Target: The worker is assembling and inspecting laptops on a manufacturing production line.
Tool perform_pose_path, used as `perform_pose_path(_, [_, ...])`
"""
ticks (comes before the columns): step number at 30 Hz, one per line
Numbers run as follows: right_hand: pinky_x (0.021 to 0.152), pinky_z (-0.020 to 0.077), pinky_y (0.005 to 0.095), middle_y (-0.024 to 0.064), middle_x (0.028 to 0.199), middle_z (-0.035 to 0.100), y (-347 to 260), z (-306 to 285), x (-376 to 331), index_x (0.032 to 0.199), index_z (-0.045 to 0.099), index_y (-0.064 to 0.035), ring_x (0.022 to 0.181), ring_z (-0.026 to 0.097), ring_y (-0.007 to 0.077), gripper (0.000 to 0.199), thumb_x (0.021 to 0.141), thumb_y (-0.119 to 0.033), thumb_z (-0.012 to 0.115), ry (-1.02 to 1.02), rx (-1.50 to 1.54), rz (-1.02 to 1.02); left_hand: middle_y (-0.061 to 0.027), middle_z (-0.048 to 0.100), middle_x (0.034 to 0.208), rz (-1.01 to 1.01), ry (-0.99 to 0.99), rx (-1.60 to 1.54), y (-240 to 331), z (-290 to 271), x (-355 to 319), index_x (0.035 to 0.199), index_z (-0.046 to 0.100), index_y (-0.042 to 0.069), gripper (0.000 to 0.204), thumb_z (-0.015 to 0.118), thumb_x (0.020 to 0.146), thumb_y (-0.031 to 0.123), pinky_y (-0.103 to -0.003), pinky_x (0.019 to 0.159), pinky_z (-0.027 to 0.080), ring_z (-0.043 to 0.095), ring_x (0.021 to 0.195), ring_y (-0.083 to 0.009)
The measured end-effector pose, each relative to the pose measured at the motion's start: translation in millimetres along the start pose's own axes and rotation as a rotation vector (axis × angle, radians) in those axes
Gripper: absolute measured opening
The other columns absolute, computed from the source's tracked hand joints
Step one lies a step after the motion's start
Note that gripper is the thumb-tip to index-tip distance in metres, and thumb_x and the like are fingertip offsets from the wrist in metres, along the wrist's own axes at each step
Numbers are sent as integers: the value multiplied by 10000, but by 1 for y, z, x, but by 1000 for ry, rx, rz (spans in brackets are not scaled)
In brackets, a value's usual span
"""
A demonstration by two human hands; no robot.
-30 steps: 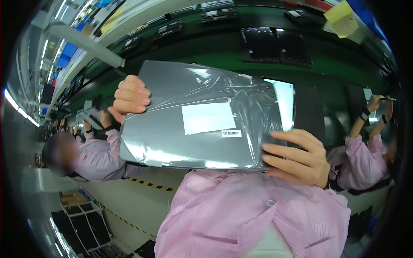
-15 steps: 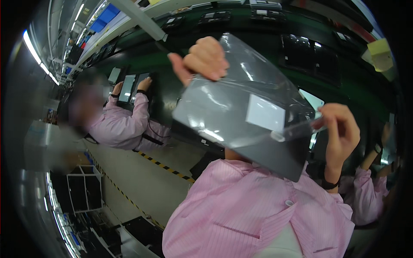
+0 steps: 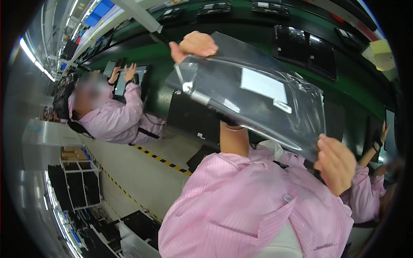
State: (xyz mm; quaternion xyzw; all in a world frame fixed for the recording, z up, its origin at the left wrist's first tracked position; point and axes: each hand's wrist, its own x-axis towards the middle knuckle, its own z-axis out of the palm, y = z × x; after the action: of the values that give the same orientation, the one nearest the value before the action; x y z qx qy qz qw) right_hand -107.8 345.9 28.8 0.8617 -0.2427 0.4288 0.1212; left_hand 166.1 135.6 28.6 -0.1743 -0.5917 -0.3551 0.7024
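A thin dark rectangular panel [image 3: 215, 86] is held up tilted in front of my chest, with loose, shiny clear plastic film [image 3: 316, 109] over it. A white label [image 3: 263, 84] and a smaller white tag [image 3: 282, 106] show through or on the film. My left hand [image 3: 195, 45] is closed at the panel's far left corner, thumb sticking out to the left. At the near right corner, the fingers of my right hand [image 3: 337, 165] pinch the film and edge. Whether the film is a bag or a sheet I cannot tell.
Behind lies a dark green bench [image 3: 165, 69] carrying black panels [image 3: 305, 51] and several electronic units [image 3: 214, 10]. A grey post [image 3: 140, 15] rises at the far left. Co-workers in pink sit at left [image 3: 116, 114] and right [image 3: 365, 191]. A yellow pad [image 3: 382, 56] hangs at right.
The panel has tilted flatter, its near edge moving up and away from my chest. My right hand has moved down and closed nearer the panel's corner; my left hand shifted slightly left.
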Motion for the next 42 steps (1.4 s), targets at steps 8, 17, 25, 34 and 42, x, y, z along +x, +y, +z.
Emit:
perform_pose_path(8, [710, 529, 356, 145, 873, 674, -5, 1, -19, 906, 674, 7, 833, 653, 342, 488, 864, -456, 526, -90, 277, 176, -60, 556, 635, 139, -131, -145, -14, -11, 2, 622, 530, 104, 637, 49, 1003, 271, -336, 668, 392, 499, 606, -193])
perform_pose_path(17, [969, 365, 488, 140, 1148, 617, 25, 42, -52, 990, 712, -118, 1176, 487, 392, 442, 907, -451, 433, -50, 104, 369, -43, 586, 672, 383, -298, -412, -16, 1, 15, 627, 563, 119, 675, 22, 1002, 268, -309, 707, 384, 524, 654, -168])
perform_pose_path(25, [878, 426, 312, 123, 1140, 602, 18, 39, 15, 1281, 490, -24, 1044, 558, 200, 448, 910, -274, 468, 137, 934, 1110, -26, 489, 491, -25, -42, -203, -4, 70, 12, 473, 472, 110, 677, 81, 1008, 247, -261, 575, 351, 420, 472, -152])
perform_pose_path(34, [673, 408, 228, 24, 779, 553, -8, 40, 70, 865, 545, -6, 705, 540, 93, 221, 844, -220, 595, 97, 967, 851, 12, 377, 387, -119, 154, 475, 2, 118, 0, 429, 410, 79, 582, 245, 974, 201, -264, 506, 248, 278, 377, -106])
perform_pose_path(42, [637, 393, 217, 39, 781, 510, -13, 46, 53, 871, 496, 0, 663, 460, 82, 95, 868, -73, 557, 314, 1228, 839, 7, 374, 388, -54, 69, 698, 11, 132, 3, 444, 461, 79, 748, 71, 992, 407, -275, 543, 263, 302, 400, -128])
